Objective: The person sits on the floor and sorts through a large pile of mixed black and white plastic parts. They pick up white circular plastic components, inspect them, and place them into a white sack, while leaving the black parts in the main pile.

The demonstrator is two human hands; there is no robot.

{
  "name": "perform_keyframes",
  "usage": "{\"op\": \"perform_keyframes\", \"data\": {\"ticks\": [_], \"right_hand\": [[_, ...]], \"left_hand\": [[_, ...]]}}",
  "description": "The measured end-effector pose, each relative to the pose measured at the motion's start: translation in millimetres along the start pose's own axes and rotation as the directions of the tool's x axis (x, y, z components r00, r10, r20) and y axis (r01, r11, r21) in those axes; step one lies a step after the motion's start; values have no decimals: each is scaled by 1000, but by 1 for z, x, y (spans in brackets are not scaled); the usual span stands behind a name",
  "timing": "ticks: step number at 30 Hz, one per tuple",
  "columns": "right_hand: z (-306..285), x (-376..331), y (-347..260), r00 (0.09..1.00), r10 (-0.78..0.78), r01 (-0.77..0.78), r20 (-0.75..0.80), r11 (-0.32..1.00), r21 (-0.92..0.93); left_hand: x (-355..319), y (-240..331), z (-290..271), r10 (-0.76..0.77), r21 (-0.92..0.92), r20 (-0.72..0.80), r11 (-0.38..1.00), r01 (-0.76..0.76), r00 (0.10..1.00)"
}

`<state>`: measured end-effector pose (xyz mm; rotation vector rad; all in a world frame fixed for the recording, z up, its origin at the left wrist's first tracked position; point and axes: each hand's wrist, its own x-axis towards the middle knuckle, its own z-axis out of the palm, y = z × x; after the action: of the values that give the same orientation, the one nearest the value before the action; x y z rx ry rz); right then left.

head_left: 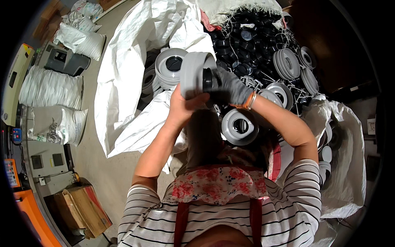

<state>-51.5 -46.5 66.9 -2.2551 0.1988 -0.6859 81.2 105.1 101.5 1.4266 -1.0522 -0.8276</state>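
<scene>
My bare left hand is closed around the rim of a round grey plastic part, tilted on its side in front of me. A black plastic cap sits at the part's middle. In a grey glove, my right hand has its fingers closed at that cap; the fingertips are partly hidden. Behind the held part, a similar grey part with a black centre lies in an open white sack. Another grey part with a black centre rests just below my right wrist.
A heap of black caps lies beyond my right hand, with several grey rings on it. At the right, a white sack holds more grey parts. Full white sacks and a cardboard box stand along the left.
</scene>
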Motion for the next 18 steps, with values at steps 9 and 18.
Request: {"op": "perform_keyframes", "data": {"ticks": [9, 18], "right_hand": [[21, 22, 51, 924, 311, -66, 224, 705, -706], [59, 34, 68, 979, -98, 202, 180, 611, -766]], "left_hand": [[84, 2, -71, 388, 914, 191, 265, -308, 901], [110, -123, -90, -94, 858, 512, 102, -503, 854]]}}
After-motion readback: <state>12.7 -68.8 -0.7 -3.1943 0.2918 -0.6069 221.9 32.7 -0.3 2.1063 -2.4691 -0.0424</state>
